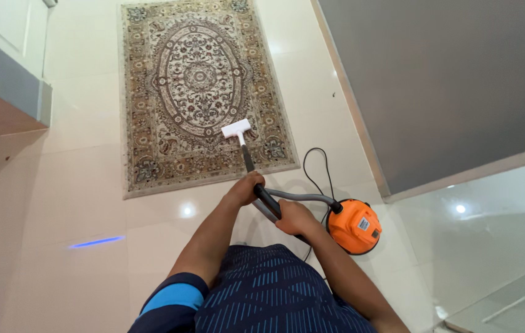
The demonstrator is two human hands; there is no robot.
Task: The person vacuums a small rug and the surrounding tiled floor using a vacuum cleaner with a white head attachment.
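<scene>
I look down at a patterned beige and brown rug (195,86) on a pale tiled floor. A vacuum wand (249,159) runs from my hands to a white floor nozzle (236,129) resting on the rug's near right part. My left hand (245,187) grips the wand further forward. My right hand (294,217) holds the black handle end close to my body. A grey hose (302,197) curves from the handle to an orange canister vacuum (354,226) on the floor at my right.
A black power cord (319,165) loops on the tiles beyond the canister. A grey wall (447,80) stands at the right, white cabinet fronts (10,43) at the upper left. A glossy surface (503,246) lies lower right. A blue light streak (96,242) marks the tiles.
</scene>
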